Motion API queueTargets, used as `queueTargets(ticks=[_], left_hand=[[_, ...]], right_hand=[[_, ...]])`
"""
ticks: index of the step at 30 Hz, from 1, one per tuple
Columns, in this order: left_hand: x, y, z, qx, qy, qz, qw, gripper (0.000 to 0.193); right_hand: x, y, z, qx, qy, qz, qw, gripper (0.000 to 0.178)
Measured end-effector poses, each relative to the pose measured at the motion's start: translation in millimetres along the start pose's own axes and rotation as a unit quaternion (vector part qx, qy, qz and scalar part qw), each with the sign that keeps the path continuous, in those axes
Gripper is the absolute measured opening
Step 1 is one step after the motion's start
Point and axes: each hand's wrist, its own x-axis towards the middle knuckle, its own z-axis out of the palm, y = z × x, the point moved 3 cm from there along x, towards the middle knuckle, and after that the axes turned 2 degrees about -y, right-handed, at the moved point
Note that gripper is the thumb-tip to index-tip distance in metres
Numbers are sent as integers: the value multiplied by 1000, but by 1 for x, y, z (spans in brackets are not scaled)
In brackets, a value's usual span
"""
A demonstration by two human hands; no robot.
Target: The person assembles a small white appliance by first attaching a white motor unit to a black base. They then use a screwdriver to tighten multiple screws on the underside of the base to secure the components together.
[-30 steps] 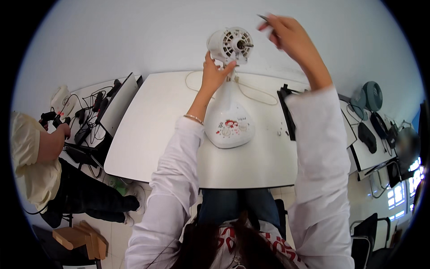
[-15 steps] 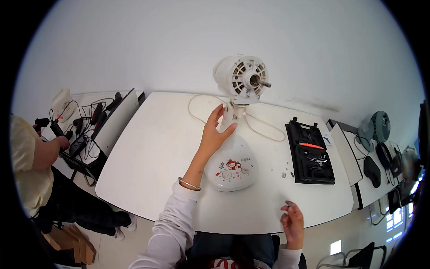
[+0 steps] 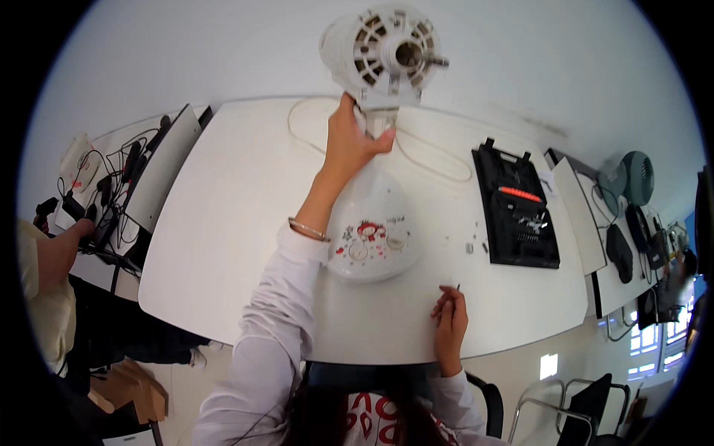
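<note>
A white table fan with bare motor housing (image 3: 387, 59) and a protruding shaft stands on the table, without blades or guard. Its rounded base (image 3: 375, 253) carries a red cartoon print. My left hand (image 3: 348, 141) is closed around the fan's neck just under the motor, thumb on the right side. Over the front part of the table is my right hand (image 3: 451, 320), right of the base. Its fingers are pinched on a small dark piece (image 3: 458, 287), too small to name.
An open black tool case (image 3: 517, 208) with an orange-handled tool lies at the right. Small loose metal pieces (image 3: 470, 248) lie beside it. The fan's white cord (image 3: 439, 172) loops behind. A co-worker's hand (image 3: 74, 238) is among cables at the left; a grey fan (image 3: 638, 178) stands far right.
The view has shifted, so the fan appears higher and its motor larger. My right hand has moved left and forward over the table. My left hand remains at the fan's neck, closed more tightly.
</note>
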Motion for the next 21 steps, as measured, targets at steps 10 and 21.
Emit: queueTargets(ticks=[10,21], left_hand=[[9,17,-5,-311,61,-148,937,50],[-34,24,-39,-527,148,-268,793,63]], right_hand=[[-6,-6,-1,38,-23,-45,998,66],[37,-126,2,60,-102,-404,907,112]])
